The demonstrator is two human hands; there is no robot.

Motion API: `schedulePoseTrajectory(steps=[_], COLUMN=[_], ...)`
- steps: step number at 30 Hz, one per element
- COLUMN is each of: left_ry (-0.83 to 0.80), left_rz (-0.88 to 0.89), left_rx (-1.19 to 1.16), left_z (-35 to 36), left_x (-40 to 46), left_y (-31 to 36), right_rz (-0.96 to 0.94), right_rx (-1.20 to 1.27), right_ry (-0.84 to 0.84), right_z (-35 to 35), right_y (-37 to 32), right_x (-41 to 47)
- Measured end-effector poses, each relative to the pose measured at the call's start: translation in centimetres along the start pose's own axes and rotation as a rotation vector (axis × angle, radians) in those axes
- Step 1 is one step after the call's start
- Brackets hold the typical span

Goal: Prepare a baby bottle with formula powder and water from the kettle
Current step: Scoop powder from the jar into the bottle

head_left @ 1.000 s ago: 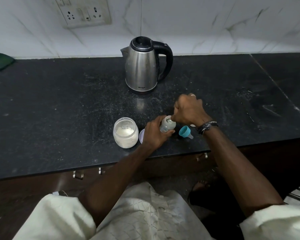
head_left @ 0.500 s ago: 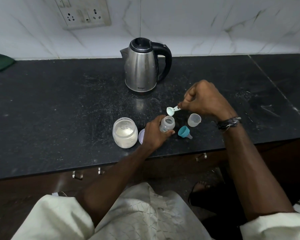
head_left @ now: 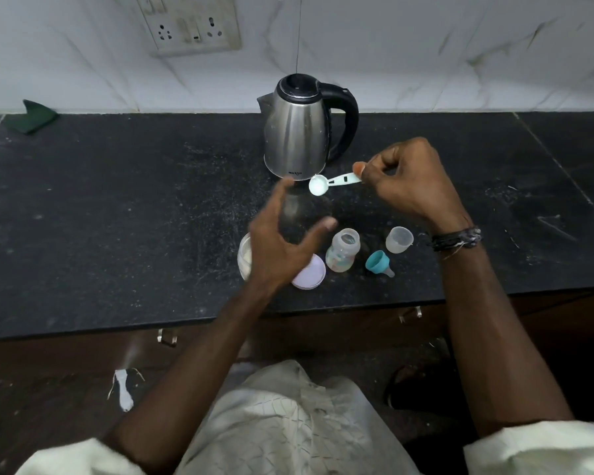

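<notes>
A small open baby bottle (head_left: 342, 250) stands upright on the black counter (head_left: 117, 217). My right hand (head_left: 412, 181) pinches the handle of a pale scoop (head_left: 333, 182), held in the air in front of the steel kettle (head_left: 297, 128). My left hand (head_left: 282, 241) hovers open above the counter, left of the bottle, and holds nothing. It hides most of the formula powder jar (head_left: 244, 257). The jar's lilac lid (head_left: 311, 274) lies beside the bottle. The teal teat ring (head_left: 378, 262) and the clear cap (head_left: 399, 238) rest to the bottle's right.
A wall socket plate (head_left: 189, 24) is on the tiled wall behind the kettle. A green cloth (head_left: 31, 116) lies at the counter's far left. Drawer handles (head_left: 167, 335) sit under the counter's front edge.
My left hand has let go of the bottle and lifted up, open. My right hand has raised the scoop away from the bottle toward the kettle. The camera has moved closer.
</notes>
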State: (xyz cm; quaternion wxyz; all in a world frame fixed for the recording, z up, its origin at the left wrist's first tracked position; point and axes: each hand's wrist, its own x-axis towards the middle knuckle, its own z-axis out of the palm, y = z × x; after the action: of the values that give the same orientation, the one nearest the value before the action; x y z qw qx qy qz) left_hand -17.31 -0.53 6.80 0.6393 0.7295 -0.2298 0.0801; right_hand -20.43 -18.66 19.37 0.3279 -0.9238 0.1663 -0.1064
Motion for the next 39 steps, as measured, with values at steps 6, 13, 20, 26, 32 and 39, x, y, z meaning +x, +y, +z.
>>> schedulePoseTrajectory(steps=[6,13,20,26,32,39], left_ry=[0.403,0.455,0.328,0.253,0.262,0.232], left_rz=[-0.103,-0.318,-0.486,-0.557,-0.554,-0.419], left_rx=[-0.046,0.096,0.16,0.148,0.164,0.165], left_z=[-9.9,-15.9,-15.1,-14.4,-14.3,-13.5], left_x=[2.2,-0.1,-2.3,-2.5,-1.5,7.0], left_y=[-1.1,-6.7,-9.6,-11.2,-12.0,-11.2], right_rz=[-0.083,-0.167,-0.191,-0.227,-0.204,-0.097], right_rx=[0.001,-0.206,-0.428,-0.527,-0.264,0.042], right_ry=[-0.098,-0.259,-0.4,-0.419,-0.357,0.053], right_z=[2.9,10.4,16.0,17.5,16.3,11.4], right_y=[-2.4,-3.5,-3.6,-3.5,-3.7,-3.1], right_x=[-0.2,-0.1,-0.2,-0.1,1.3,8.8])
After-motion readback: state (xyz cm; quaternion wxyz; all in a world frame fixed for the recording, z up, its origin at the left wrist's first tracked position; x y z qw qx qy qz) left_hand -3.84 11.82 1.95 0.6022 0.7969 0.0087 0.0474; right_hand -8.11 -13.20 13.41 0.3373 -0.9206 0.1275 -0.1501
